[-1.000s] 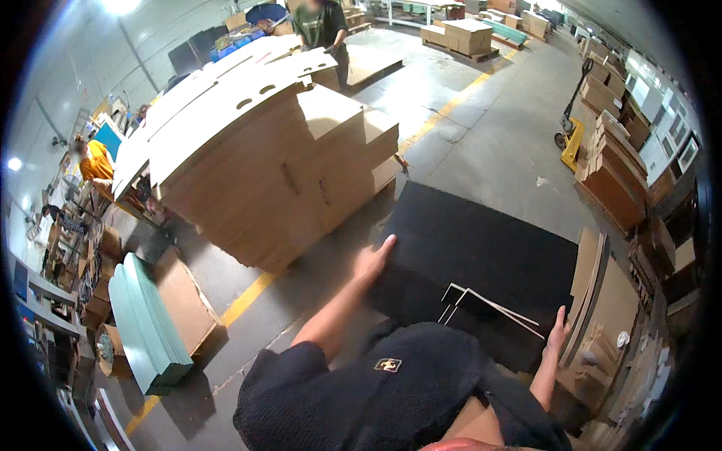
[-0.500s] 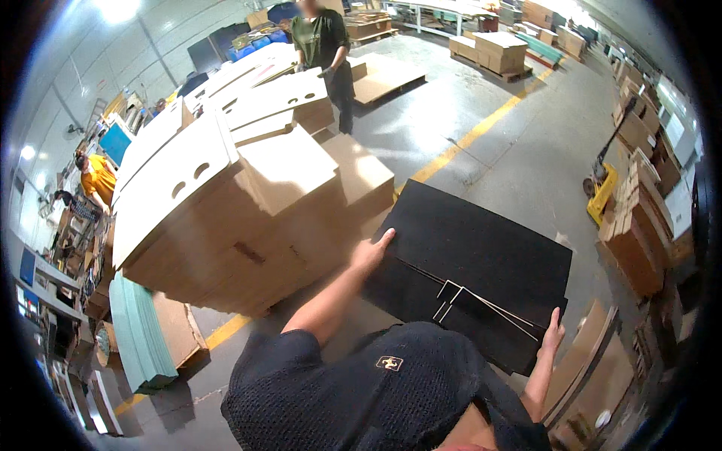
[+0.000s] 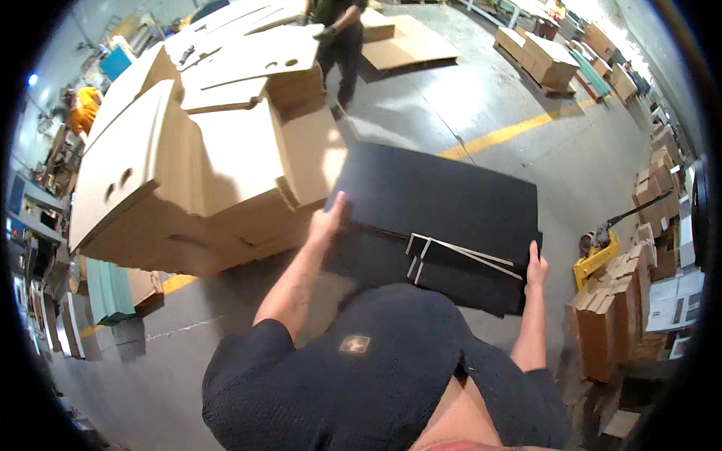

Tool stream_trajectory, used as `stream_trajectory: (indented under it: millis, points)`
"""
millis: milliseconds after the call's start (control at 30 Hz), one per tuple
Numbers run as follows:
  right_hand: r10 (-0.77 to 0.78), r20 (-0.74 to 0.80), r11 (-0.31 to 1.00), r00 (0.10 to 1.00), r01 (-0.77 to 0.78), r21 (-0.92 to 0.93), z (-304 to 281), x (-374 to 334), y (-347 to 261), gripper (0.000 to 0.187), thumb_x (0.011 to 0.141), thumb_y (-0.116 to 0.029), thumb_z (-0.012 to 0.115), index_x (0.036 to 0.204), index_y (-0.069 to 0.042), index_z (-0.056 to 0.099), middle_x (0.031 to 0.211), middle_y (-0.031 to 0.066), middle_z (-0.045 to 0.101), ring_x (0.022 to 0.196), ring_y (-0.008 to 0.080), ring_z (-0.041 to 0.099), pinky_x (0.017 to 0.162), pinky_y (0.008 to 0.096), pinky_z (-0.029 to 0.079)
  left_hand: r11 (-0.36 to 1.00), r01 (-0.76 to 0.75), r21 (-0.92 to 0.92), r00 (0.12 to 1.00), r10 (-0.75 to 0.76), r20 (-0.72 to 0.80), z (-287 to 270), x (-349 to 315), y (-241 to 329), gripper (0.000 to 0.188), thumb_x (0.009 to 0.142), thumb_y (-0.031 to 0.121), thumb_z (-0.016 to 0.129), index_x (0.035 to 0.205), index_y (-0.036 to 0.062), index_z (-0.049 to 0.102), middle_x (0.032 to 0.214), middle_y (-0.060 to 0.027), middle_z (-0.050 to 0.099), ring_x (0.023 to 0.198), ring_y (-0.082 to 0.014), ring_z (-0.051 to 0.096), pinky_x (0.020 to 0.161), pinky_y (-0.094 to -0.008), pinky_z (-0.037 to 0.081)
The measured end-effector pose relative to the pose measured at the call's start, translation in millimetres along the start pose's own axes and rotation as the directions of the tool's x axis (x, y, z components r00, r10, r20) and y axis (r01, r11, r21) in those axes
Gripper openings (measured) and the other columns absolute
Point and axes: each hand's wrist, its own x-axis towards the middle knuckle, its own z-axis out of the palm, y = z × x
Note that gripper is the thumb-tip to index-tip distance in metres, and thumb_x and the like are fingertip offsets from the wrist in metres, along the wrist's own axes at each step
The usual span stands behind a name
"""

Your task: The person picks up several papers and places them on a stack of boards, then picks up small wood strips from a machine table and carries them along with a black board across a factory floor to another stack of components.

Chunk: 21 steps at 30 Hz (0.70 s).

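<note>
Between my two hands is a stack of flat black panels [image 3: 440, 188], carried in front of my body. My left hand [image 3: 326, 222] grips the left edge, its thumb on top. At the right edge my right hand [image 3: 535, 270] is closed on the same stack, thumb up and fingers hidden beneath. Smaller black strips [image 3: 470, 274] with pale cut edges lie on the near part of the big panel, slightly askew. Left of the stack, close to my left hand, stands a large pile of tan boards [image 3: 241, 158], some with round holes.
Beyond the pile a person [image 3: 342, 45] in dark clothes stands; another in orange [image 3: 85, 109] is at far left. Green boards [image 3: 110, 289] lie at left. On the right are a yellow pallet jack [image 3: 598, 259] and stacked brown boards [image 3: 609, 323]. A yellow line [image 3: 511, 135] crosses the floor.
My view has turned and shifted. The held stack now sits further left and higher in view, beside the tan pile, still in both hands. The strips remain on top.
</note>
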Motion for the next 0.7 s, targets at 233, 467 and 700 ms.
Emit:
stream_trajectory:
  millis: [233,467,700]
  points:
    - [-0.089,0.149,0.994,0.985,0.097,-0.05,94,158,-123,0.085,0.093,-0.06,0.063,0.137,0.011,0.051,0.136,0.0209,0.058,0.127,0.0308,0.053,0.109,0.0397,0.039,0.991,-0.035,-0.126,0.99,0.017,-0.142,50,117,71,0.089,0.085,0.071,0.066,0.122,-0.0093,0.066,0.112,-0.0174,0.07,0.104,-0.0272,0.065,0.092,-0.0396,0.05]
    - [-0.238,0.196,0.965,0.951,0.255,-0.066,218,295,-206,0.065,0.095,-0.057,0.064,0.107,0.007,0.07,0.099,0.0132,0.068,0.093,0.0213,0.06,0.086,0.0383,0.047,0.978,-0.038,-0.203,0.971,-0.012,-0.237,42,170,159,0.1,0.085,0.072,0.065,0.136,-0.0132,0.052,0.136,-0.0236,0.056,0.124,-0.0323,0.052,0.102,-0.0452,0.043]
    - [-0.296,0.511,0.935,0.807,0.353,-0.016,358,356,-341,0.063,0.095,-0.055,0.065,0.109,0.007,0.07,0.102,0.0123,0.07,0.095,0.0213,0.064,0.087,0.0366,0.05,0.963,0.06,-0.264,0.865,-0.182,-0.467,28,242,177,0.108,0.086,0.074,0.063,0.147,-0.0121,0.04,0.15,-0.0252,0.046,0.135,-0.0354,0.048,0.11,-0.045,0.04]
